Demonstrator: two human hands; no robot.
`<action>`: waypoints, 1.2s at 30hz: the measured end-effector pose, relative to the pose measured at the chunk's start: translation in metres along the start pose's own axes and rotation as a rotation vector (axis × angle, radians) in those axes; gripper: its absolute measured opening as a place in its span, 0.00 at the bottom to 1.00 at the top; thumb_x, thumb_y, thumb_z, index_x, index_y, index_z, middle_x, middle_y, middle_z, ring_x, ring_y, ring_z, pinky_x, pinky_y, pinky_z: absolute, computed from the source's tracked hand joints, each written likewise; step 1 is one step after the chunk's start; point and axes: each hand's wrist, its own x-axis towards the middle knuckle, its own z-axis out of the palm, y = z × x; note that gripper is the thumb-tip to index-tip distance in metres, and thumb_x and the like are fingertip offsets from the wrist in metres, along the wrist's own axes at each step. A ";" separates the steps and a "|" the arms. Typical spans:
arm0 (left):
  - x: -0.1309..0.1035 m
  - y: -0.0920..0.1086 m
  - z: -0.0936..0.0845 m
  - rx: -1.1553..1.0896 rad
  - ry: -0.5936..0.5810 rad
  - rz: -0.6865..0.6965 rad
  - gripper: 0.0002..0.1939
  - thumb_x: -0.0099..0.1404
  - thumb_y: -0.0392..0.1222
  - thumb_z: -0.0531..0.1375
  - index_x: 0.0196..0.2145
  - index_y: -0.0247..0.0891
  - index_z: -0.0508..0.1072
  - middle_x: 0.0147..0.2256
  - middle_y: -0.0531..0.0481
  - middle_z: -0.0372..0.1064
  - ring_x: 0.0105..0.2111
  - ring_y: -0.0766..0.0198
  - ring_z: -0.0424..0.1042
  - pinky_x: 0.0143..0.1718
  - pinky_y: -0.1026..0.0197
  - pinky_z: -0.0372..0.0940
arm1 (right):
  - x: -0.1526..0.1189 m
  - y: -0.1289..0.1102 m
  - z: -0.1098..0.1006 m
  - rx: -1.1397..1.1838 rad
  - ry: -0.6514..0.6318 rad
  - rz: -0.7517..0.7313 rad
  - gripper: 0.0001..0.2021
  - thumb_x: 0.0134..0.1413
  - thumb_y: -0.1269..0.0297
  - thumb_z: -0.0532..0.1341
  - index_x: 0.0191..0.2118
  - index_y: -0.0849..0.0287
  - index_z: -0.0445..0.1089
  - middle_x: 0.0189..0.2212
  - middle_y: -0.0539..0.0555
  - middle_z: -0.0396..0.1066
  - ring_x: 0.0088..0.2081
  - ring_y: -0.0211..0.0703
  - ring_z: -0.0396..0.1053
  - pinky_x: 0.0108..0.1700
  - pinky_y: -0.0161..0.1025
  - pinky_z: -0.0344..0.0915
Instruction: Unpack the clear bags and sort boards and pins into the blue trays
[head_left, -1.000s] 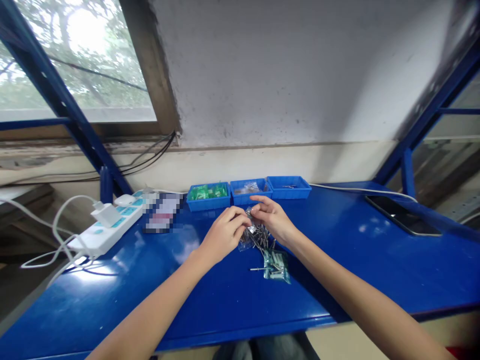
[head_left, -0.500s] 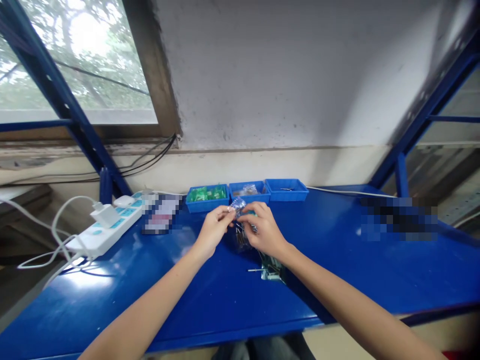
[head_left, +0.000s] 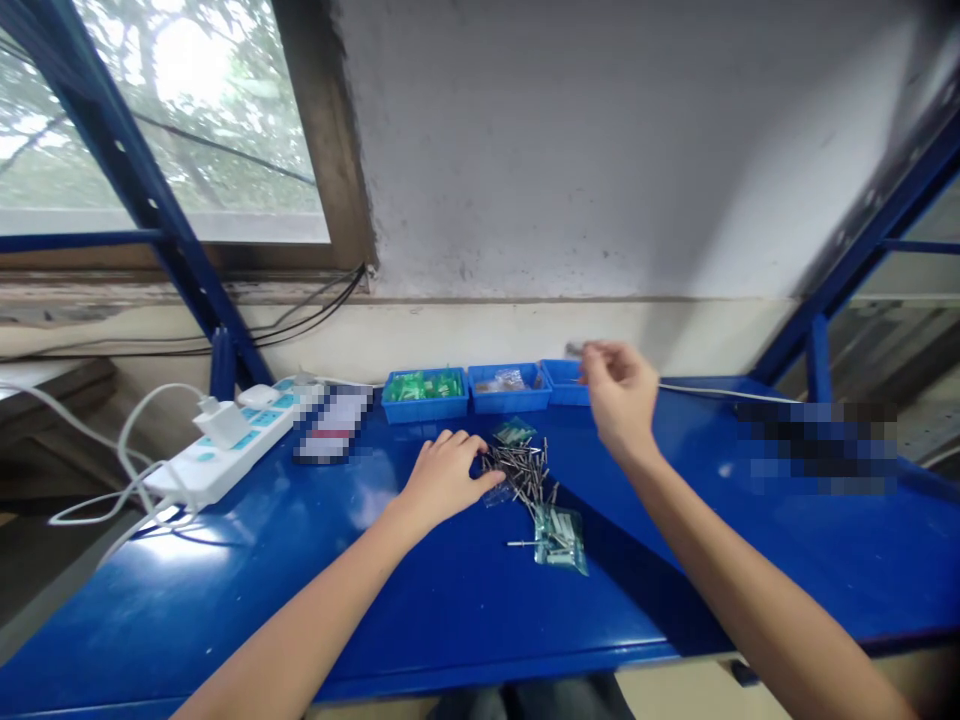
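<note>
My left hand (head_left: pixel 450 475) lies on the table at the left side of a loose pile of thin metal pins (head_left: pixel 525 465), thumb and fingers apart around the pile's edge. My right hand (head_left: pixel 622 395) is raised in front of the right blue bin (head_left: pixel 566 385), fingers pinched on a small greyish metal piece (head_left: pixel 574 349), blurred, its kind unclear. Below the pile lies a clear greenish bag (head_left: pixel 561 540) of pale cylindrical pieces, with one single pin (head_left: pixel 520 543) sticking out to its left. Another greenish bag (head_left: pixel 515 430) lies behind the pile.
A blue bin with green packets (head_left: pixel 425 385) and a blue bin with clear bags (head_left: pixel 510 400) stand along the wall. To the left are a white power strip (head_left: pixel 225 450) with cables and a blurred phone-like thing (head_left: pixel 330 425). A blurred dark object (head_left: pixel 817 435) lies far right.
Both hands have parted from the clear bag they held together. Metal pins now lie spread on the table. My right hand has moved up and right to the right bin, holding a small piece.
</note>
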 end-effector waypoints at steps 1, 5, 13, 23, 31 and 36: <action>-0.001 -0.001 0.000 0.025 -0.038 -0.025 0.20 0.56 0.58 0.59 0.38 0.39 0.71 0.37 0.44 0.68 0.41 0.47 0.66 0.39 0.48 0.62 | 0.011 -0.005 -0.005 -0.055 0.129 -0.114 0.11 0.55 0.57 0.56 0.37 0.59 0.67 0.25 0.50 0.66 0.25 0.36 0.64 0.29 0.35 0.62; -0.002 -0.002 -0.001 0.048 -0.116 -0.139 0.21 0.56 0.58 0.58 0.38 0.37 0.71 0.39 0.40 0.67 0.42 0.44 0.65 0.36 0.50 0.61 | 0.040 -0.012 -0.006 -0.309 0.352 -0.427 0.11 0.59 0.60 0.51 0.42 0.58 0.66 0.34 0.55 0.68 0.36 0.42 0.65 0.36 0.40 0.63; 0.009 -0.006 -0.008 -0.199 -0.138 -0.160 0.06 0.58 0.41 0.60 0.29 0.38 0.65 0.30 0.50 0.66 0.32 0.59 0.68 0.33 0.59 0.60 | -0.022 0.024 0.023 -0.557 -0.552 -0.180 0.14 0.54 0.54 0.56 0.36 0.58 0.73 0.25 0.56 0.70 0.37 0.51 0.64 0.40 0.46 0.58; 0.002 0.016 -0.002 -0.334 0.229 0.230 0.10 0.61 0.27 0.50 0.33 0.38 0.66 0.41 0.48 0.53 0.30 0.69 0.62 0.35 0.62 0.64 | -0.071 0.004 0.024 0.520 -0.585 0.701 0.21 0.38 0.56 0.67 0.40 0.58 0.68 0.21 0.46 0.64 0.24 0.36 0.62 0.31 0.37 0.61; 0.007 0.011 -0.005 -0.542 0.014 0.008 0.11 0.64 0.47 0.54 0.36 0.38 0.71 0.31 0.50 0.62 0.29 0.65 0.62 0.33 0.60 0.62 | -0.065 0.004 0.014 0.214 -0.484 0.230 0.05 0.49 0.62 0.60 0.30 0.56 0.68 0.31 0.52 0.68 0.35 0.42 0.66 0.41 0.41 0.62; 0.012 0.008 -0.004 -0.900 0.021 -0.199 0.17 0.66 0.51 0.49 0.33 0.35 0.70 0.27 0.50 0.66 0.25 0.67 0.63 0.27 0.64 0.59 | -0.073 0.001 0.012 -0.063 -0.604 -0.182 0.08 0.50 0.72 0.56 0.29 0.54 0.71 0.47 0.56 0.60 0.52 0.50 0.58 0.52 0.48 0.57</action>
